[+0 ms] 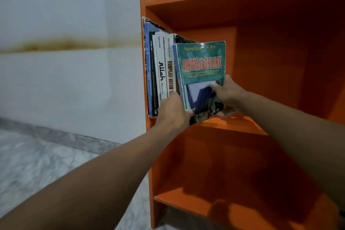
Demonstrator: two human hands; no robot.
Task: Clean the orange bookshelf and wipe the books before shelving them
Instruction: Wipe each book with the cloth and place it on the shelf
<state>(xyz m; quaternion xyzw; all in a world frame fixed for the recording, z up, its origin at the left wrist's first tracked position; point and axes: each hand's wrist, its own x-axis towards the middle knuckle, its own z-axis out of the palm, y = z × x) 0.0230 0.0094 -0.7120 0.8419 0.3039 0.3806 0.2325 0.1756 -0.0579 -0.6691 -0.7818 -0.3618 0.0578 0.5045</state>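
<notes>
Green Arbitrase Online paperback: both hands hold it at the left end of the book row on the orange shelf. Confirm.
Wrong end. In the head view the green Arbitrase Online paperback is at the right end of the book row on the orange shelf, held by the left hand and right hand.
</notes>
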